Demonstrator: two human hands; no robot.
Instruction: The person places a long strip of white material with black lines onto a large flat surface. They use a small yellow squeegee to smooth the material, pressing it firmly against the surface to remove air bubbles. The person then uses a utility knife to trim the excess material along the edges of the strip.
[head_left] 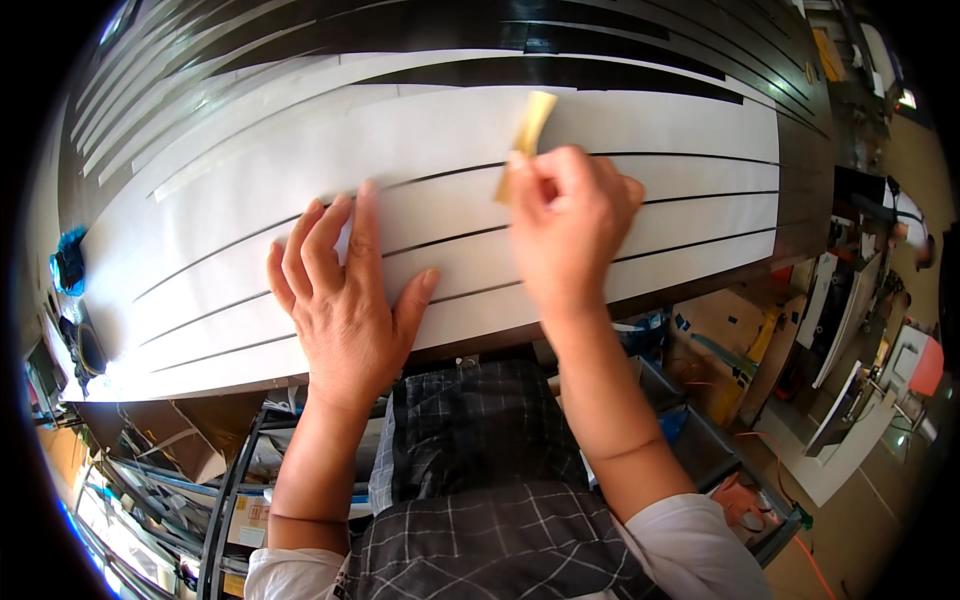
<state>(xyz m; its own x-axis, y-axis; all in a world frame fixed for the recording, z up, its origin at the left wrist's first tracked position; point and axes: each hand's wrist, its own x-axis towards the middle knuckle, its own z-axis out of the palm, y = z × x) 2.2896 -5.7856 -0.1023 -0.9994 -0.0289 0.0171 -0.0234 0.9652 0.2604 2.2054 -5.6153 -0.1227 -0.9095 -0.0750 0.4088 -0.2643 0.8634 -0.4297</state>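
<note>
Long white strips [690,172] lie side by side across the dark table [803,170], with thin black lines between them. My left hand [345,295] rests on them palm down, fingers spread, the fingertips close to the upper black line. Off to its right, my right hand [575,215] is closed in a pinch on a thin yellow strip [537,118]. That yellow strip is slightly blurred and bends upward; it looks like tape or stiff paper, I cannot tell which. Its lower end reaches the white surface by the upper black line, partly behind my fingers.
More white strips [200,140] lie at the far left of the table. A blue bundle [70,262] and a roll [85,348] are at the left edge. Below the table stand a rack [235,500] and dark bins [690,440]. Another person [905,215] is at the far right.
</note>
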